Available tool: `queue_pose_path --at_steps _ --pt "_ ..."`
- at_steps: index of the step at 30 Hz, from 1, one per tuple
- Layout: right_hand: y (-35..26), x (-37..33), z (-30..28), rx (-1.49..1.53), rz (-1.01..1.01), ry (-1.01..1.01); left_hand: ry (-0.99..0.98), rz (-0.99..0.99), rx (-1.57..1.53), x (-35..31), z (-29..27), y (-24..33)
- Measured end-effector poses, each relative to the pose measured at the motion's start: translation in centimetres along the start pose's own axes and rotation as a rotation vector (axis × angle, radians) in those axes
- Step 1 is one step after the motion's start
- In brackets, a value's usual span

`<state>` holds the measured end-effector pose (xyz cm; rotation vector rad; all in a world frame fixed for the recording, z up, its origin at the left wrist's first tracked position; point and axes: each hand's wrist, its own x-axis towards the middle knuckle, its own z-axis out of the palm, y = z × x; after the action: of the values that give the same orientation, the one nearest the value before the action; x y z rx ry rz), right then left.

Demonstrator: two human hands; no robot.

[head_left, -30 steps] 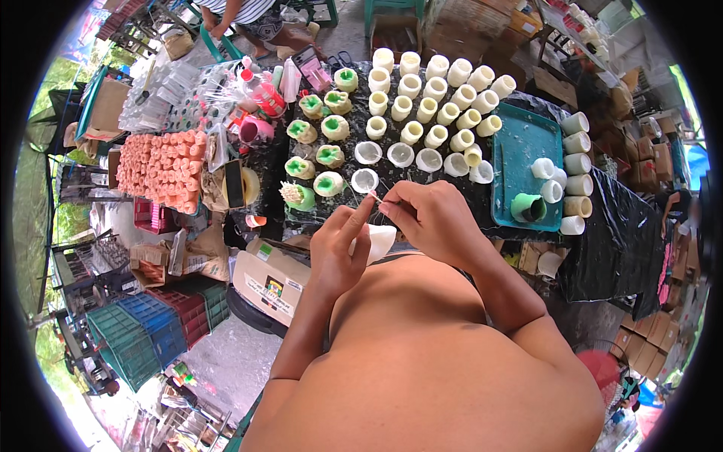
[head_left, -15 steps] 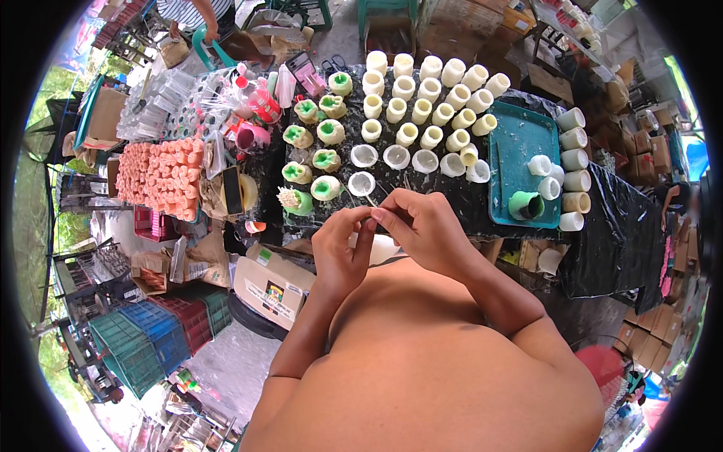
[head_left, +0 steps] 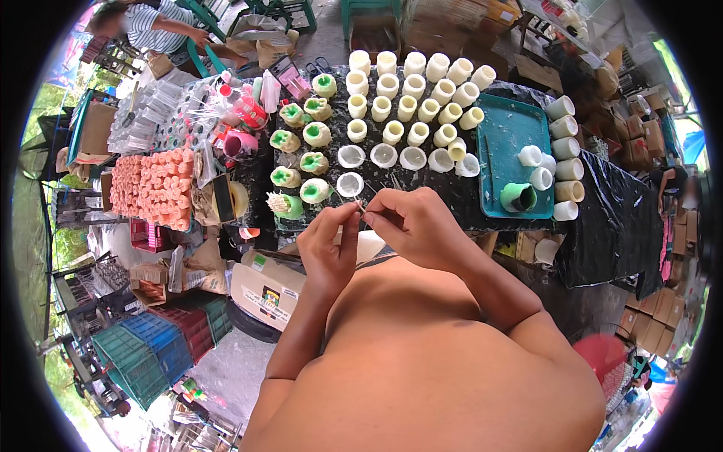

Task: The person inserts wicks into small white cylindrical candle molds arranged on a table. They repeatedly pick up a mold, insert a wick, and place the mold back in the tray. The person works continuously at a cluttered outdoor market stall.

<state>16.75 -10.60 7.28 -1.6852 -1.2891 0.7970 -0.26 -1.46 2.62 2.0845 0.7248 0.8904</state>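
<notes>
My left hand (head_left: 329, 239) and my right hand (head_left: 414, 226) meet at the table's near edge, fingertips pinched together on a thin pale strand (head_left: 361, 203), too small to name surely. Just beyond the fingers stands a round white cup (head_left: 350, 184), the nearest of a row with whitish insides. Several dark thin sticks (head_left: 395, 181) lie beside it on the black sheet. To the left are lumpy cream moulds with green hollows (head_left: 315, 190) and a green-and-cream cup (head_left: 288, 206) with a bundle of pale thin pieces on top.
Rows of cream hollow cylinders (head_left: 408, 108) cover the table's middle. A green tray (head_left: 492, 158) at right holds white cups and a green cup (head_left: 518, 197). Peach-coloured pieces (head_left: 153, 184) and clear plastic containers fill the left. A cardboard box (head_left: 265, 294) stands by my left arm. Another person (head_left: 162, 30) sits back left.
The whole view has shifted slightly, so the table's things appear further left and higher. My hands stay pinched together, a little further left in the picture. More of the person at back left shows.
</notes>
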Motion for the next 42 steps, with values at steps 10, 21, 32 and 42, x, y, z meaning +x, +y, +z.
queue_pose_path --at_steps 10,21,32,42 --pt "0.3 -0.2 0.1 0.01 -0.013 0.036 -0.022 0.05 0.012 -0.5 -0.3 -0.7" --pt "0.4 -0.1 0.3 0.206 0.119 -0.039 -0.058 -0.038 0.022 -0.6 -0.7 0.0" --pt "0.0 0.3 -0.1 0.012 0.004 0.051 -0.12 0.011 0.043 -0.5 -1.0 0.4" --pt "6.6 1.9 2.1 0.834 0.108 -0.303 0.393 -0.361 -0.677 0.7 -0.7 -1.9"
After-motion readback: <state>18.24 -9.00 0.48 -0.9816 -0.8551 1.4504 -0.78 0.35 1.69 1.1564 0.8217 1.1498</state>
